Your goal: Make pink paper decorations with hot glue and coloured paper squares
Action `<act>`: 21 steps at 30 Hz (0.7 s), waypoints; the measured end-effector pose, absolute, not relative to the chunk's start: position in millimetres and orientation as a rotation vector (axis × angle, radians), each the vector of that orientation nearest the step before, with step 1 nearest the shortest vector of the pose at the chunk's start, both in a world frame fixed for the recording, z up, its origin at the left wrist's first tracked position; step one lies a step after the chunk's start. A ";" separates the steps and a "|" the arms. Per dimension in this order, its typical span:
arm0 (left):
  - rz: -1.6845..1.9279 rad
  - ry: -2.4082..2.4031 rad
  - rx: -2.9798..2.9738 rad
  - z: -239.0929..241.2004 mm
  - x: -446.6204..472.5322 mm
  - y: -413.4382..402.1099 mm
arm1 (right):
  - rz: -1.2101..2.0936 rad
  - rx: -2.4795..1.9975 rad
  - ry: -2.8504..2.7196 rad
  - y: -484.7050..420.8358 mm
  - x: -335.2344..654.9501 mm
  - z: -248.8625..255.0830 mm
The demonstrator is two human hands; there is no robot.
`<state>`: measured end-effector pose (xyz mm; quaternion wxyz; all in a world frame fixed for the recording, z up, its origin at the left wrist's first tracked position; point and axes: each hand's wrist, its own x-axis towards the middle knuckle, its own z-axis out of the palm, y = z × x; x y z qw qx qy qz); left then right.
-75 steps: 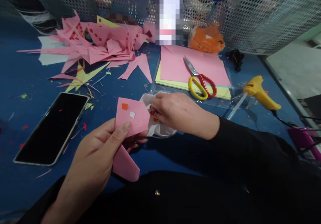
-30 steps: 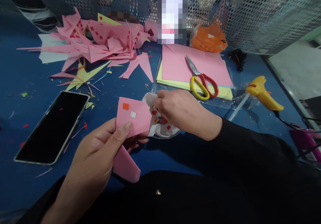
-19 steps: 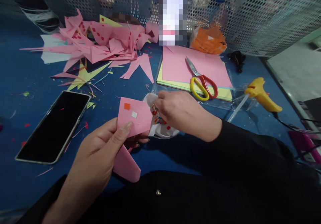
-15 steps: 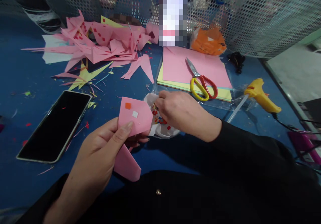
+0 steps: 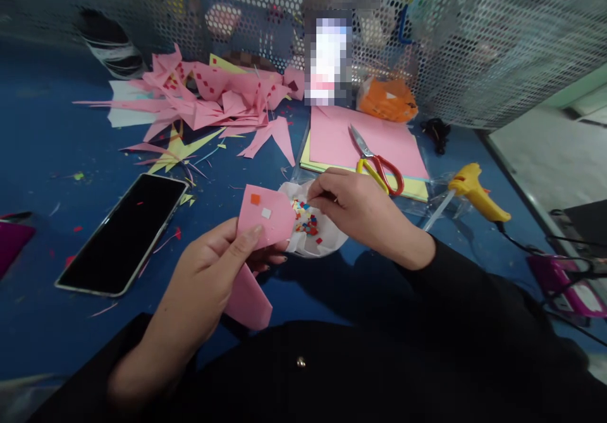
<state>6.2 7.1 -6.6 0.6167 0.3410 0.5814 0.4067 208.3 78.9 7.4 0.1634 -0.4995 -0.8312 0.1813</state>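
My left hand point(image 5: 213, 265) grips a folded pink paper piece point(image 5: 265, 217) near the table's front, thumb pressed on its face. Two tiny squares, one orange and one white, are stuck on that paper. My right hand point(image 5: 360, 205) hovers over a small white dish point(image 5: 322, 243) of tiny coloured paper squares point(image 5: 308, 222), its fingertips pinched together just above them. Whether a square is between the fingertips is too small to tell.
A black phone point(image 5: 126, 233) lies at the left. Pink and yellow paper scraps point(image 5: 213, 97) pile at the back. Scissors point(image 5: 377, 164) rest on a stack of pink and yellow sheets point(image 5: 403, 148). A yellow glue gun point(image 5: 477, 192) lies to the right, before a mesh wall point(image 5: 474, 37).
My right hand has lifted slightly off the dish, uncovering more of the coloured squares. The view has tilted up and shifted right. My left hand keeps its hold on the pink paper.
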 end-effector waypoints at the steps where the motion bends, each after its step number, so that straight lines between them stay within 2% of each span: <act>1: 0.940 1.332 0.791 -7.3 5.6 7.3 | 0.534 -1.426 -2.326 77.3 209.6 7.4; 8: 0.935 1.289 0.894 -9.6 3.5 9.7 | 0.640 -1.350 -2.077 69.0 215.5 -1.8; 21: 0.849 1.391 1.437 25.1 20.4 17.1 | 1.213 -1.093 -1.399 30.4 216.6 8.3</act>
